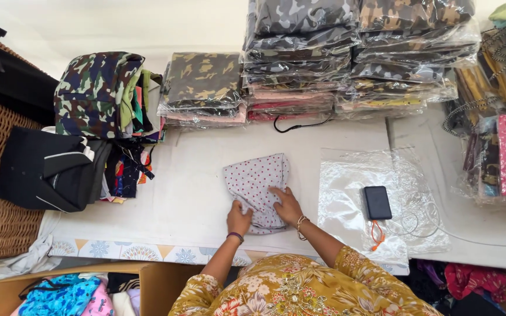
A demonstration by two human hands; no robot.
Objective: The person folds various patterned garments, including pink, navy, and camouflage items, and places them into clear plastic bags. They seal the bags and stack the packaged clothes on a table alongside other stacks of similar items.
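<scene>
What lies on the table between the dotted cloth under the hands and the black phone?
In the head view, only clear plastic bags lie between the dotted cloth and the black phone, which rests on them.

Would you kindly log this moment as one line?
left hand: pressing dotted cloth | right hand: flat on cloth | table | phone on plastic bags
</scene>
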